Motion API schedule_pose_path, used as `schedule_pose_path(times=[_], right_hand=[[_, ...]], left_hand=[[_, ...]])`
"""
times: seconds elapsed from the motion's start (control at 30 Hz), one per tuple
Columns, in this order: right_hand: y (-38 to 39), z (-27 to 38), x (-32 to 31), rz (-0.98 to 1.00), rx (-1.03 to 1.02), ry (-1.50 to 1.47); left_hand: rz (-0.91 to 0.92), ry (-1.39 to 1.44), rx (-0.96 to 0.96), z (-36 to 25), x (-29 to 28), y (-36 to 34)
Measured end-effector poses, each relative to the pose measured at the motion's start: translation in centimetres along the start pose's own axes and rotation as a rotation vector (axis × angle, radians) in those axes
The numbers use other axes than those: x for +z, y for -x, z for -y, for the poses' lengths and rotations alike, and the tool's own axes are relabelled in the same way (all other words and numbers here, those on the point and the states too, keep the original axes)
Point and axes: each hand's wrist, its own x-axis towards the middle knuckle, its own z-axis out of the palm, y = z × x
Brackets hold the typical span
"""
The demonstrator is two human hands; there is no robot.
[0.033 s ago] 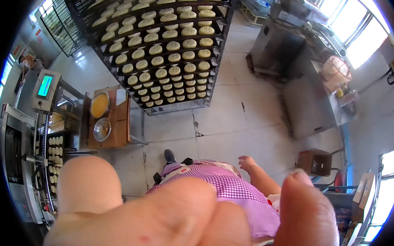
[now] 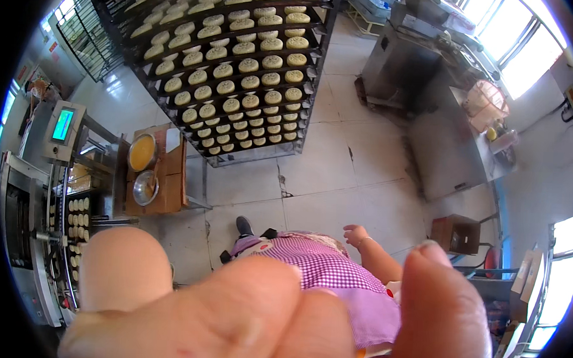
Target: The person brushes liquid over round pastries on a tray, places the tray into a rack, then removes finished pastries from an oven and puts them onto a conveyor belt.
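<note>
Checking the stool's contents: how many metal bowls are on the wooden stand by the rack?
2. One bowl with yellow liquid sits at the far end of the wooden stand; the second bowl is just nearer. Fingers block the lower view, possibly hiding others.

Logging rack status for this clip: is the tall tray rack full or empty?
Full, as far as visible: every shelf in view of the tray rack carries rows of round pale pastries. Its top runs out of frame.
</note>
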Motion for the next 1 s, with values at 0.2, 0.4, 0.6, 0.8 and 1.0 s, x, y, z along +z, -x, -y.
schedule_pose_path(times=[0.2,0.4,0.6,0.8,1.0], right_hand=[[-0.3,0.3,0.2,0.034,-0.056,-0.065],[-0.1,1.2,0.7,0.136,-0.025,0.048],[-1.2,3.8,3.2,0.269,-0.038,0.185],[-4.9,5.2,6.4,0.373,-0.122,0.361],[-4.6,11.9,10.3,0.434,-0.330,0.431]], left_hand=[[-0.001,-0.003,-0.028,-1.0,-0.1,0.2],[0.023,-0.046,-0.096,-1.5,0.0,0.5],[0.048,-0.114,-0.235,-3.4,-1.3,0.8],[0.063,-0.129,-0.369,-4.7,-2.1,2.6],[-0.012,-0.207,-0.451,-6.8,-4.2,6.6]])
